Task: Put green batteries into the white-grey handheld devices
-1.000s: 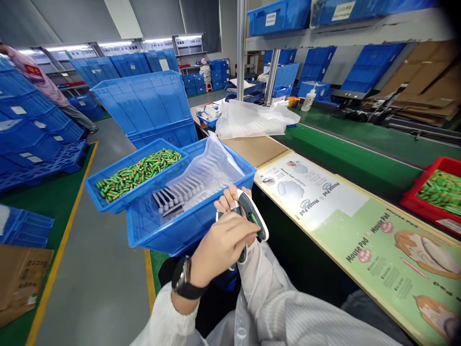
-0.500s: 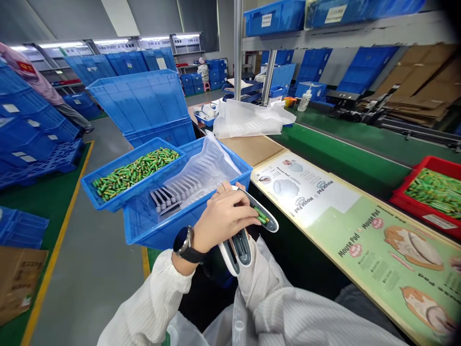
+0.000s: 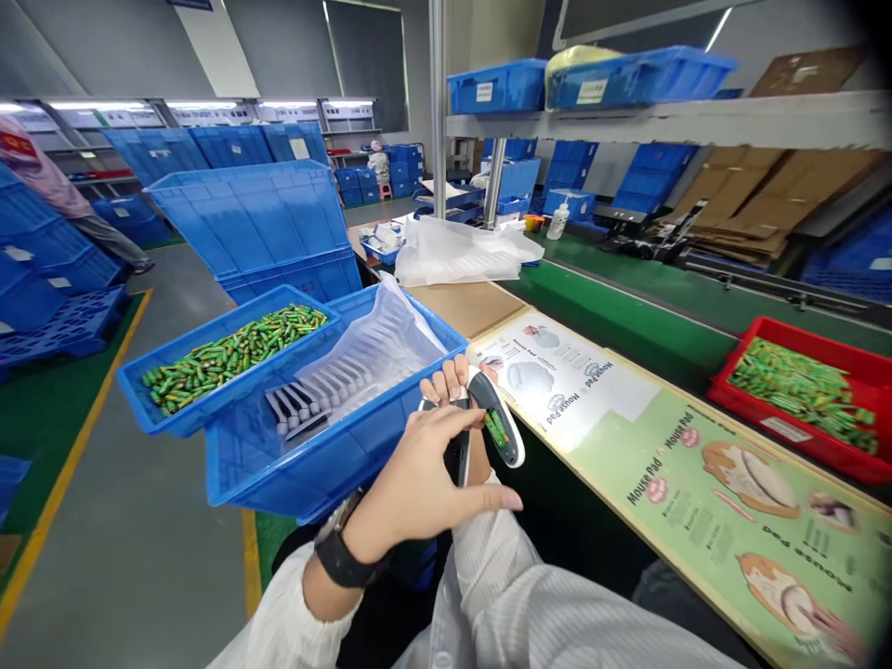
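Note:
My right hand (image 3: pixel 452 373) grips a cluster of slim white-and-dark-grey oval devices with battery bays, like computer mice. The right-most oval device (image 3: pixel 513 448) faces up with its bay uncovered, and green batteries (image 3: pixel 496 427) lie in it. My left hand (image 3: pixel 418 478), wearing a dark watch, is in front with its back toward me. Its thumb is spread wide and its index finger reaches the edge of that device beside the batteries. Its other fingertips are hidden, and it covers most of the second device.
A blue tray of green batteries (image 3: pixel 237 348) rests on a larger blue bin (image 3: pixel 334 460) holding a clear plastic tray (image 3: pixel 397 325) on the left. Printed mouse-pad sheets (image 3: pixel 627 437) cover the bench edge to the right. Beyond them stands a red bin (image 3: pixel 780 432) with more batteries.
My left hand has drawn back from the batteries and its thumb has spread out. The devices have shifted slightly left, and the camera view has tilted up a little.

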### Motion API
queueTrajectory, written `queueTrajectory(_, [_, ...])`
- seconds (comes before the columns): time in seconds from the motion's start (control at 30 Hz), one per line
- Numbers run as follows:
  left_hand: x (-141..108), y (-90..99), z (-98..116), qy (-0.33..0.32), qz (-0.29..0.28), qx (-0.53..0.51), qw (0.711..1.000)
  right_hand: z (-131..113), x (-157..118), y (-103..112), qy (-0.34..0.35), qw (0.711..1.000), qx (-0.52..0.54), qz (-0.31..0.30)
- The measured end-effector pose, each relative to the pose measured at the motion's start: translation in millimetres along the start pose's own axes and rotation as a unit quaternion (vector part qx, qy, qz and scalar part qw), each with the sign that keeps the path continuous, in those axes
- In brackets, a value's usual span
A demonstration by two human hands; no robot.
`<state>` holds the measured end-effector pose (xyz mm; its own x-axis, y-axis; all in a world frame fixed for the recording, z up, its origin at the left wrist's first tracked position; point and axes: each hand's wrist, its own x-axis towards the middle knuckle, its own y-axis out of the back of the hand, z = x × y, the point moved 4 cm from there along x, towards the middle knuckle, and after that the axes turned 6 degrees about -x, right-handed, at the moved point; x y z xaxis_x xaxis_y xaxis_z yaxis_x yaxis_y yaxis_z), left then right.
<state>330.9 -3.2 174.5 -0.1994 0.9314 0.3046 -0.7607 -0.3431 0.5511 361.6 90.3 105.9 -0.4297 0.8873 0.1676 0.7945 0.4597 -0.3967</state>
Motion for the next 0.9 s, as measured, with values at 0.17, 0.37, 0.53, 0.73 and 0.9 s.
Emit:
queueTrajectory(0.17, [-8,-15.1,14,0.032,0.075,-0.003,0.997,-9,32,8,0.010,0.978,0.205,-0.047])
queueTrajectory(0.37, [-9,-24.9,22,0.001,0.037,-0.047,0.998,-15,35,20,0.032,0.948,0.307,-0.073])
queueTrajectory(0.53, [-12,-25.3,23,-0.002,-0.013,-0.050,0.999,-18,29,24,0.049,0.948,0.308,-0.058])
queueTrajectory(0.73, [-21,-26.8,23,0.025,-0.025,-0.062,0.997,-18,23,24,0.032,0.963,0.266,0.001])
queueTrajectory(0.9, [-25,-9.7,21,0.001,-0.016,-0.038,0.999,-9,31,22,-0.027,0.948,0.316,-0.007])
